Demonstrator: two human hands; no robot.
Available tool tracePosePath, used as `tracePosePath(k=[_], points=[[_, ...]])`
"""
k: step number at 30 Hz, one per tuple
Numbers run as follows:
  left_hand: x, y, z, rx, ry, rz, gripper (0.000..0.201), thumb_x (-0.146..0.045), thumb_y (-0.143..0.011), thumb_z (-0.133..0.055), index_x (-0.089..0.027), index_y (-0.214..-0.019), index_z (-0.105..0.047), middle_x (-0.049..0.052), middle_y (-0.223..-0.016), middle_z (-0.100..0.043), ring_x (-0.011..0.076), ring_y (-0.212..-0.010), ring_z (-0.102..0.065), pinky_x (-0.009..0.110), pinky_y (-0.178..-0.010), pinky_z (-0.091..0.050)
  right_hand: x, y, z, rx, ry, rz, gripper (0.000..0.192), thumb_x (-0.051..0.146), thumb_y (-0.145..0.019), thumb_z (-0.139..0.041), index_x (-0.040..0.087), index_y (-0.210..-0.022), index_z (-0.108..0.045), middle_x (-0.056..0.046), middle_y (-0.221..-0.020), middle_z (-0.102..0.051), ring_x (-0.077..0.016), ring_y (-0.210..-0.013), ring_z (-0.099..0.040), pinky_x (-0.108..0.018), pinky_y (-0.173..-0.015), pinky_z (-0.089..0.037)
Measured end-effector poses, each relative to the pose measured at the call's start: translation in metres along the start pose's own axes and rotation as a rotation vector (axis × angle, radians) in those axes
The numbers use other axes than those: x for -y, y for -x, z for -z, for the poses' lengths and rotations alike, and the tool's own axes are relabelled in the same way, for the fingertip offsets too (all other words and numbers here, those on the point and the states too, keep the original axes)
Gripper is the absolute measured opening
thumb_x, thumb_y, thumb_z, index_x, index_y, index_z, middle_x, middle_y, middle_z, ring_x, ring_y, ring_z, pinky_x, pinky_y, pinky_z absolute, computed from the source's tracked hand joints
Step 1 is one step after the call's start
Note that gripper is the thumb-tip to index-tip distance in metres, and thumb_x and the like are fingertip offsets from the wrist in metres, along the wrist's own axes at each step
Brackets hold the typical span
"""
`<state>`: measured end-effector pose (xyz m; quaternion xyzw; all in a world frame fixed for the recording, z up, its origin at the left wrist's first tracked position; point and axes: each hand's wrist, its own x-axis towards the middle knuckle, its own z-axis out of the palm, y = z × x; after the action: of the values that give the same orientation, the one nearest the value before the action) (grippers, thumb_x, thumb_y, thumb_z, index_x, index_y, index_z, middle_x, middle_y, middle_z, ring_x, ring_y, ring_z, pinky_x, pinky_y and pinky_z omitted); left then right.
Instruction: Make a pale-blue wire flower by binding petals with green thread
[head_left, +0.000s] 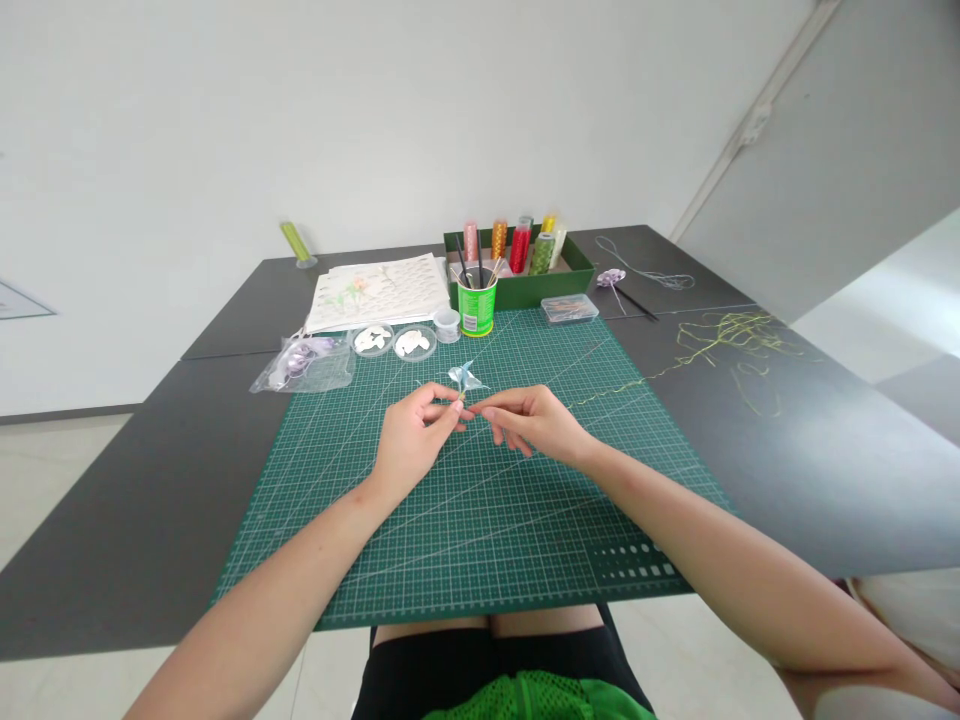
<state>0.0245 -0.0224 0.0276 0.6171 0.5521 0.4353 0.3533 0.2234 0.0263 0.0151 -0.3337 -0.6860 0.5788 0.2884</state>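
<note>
Pointing away — blue flower (pixel 466 377), base in left hand (pixel 416 425)

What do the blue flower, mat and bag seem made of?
Blue flower: perhaps thin fabric or thread; petals look pale with a slight sheen, too small to be sure.
Mat: likely plastic or vinyl, fairly matte; flat green sheet with printed grid.
Bag: probably plastic film, glossy; clear, creased, contents show through.
</note>
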Motion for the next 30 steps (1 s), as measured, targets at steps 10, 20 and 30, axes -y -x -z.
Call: tracePosePath(k=[10,20,30], points=[[0.003,-0.003,0.000,-0.026,-0.023,0.019,0.019,-0.040,-0.092,-0.063,-0.021,-0.093,-0.066,0.004,-0.081,-0.081,0.0226,-0.073,-0.078,0.036,-0.078,-0.059,0.009,0.005,0.007,-0.135,0.305,0.127,0.034,0.043,-0.092,-0.060,0.016,-0.090,-0.080,0.001,-0.059,-0.055,-0.0091,-0.053,-0.035,-0.025,-0.051,-0.027],[0.008,-0.006,0.000,-0.065,-0.054,0.011,0.021,-0.041,-0.092,-0.064,-0.021,-0.092,-0.070,0.004,-0.087,-0.081,0.0215,-0.078,-0.077,0.034,-0.078,-0.058,0.019,0.010,0.013,-0.156,0.371,0.170,0.035,0.043,-0.092,-0.059,0.015,-0.088,-0.081,0.002,-0.055,-0.049,-0.0085,-0.050,-0.033,-0.025,-0.050,-0.025],[0.007,-0.005,0.000,0.072,-0.231,0.015,0.013,-0.033,-0.089,-0.065,-0.023,-0.083,-0.073,0.000,-0.080,-0.080,0.0210,-0.075,-0.076,0.029,-0.066,-0.054,0.026,0.016,0.013,-0.088,0.263,0.188,0.038,0.048,-0.089,-0.064,0.014,-0.090,-0.082,0.003,-0.049,-0.043,-0.0079,-0.048,-0.029,-0.025,-0.046,-0.022]])
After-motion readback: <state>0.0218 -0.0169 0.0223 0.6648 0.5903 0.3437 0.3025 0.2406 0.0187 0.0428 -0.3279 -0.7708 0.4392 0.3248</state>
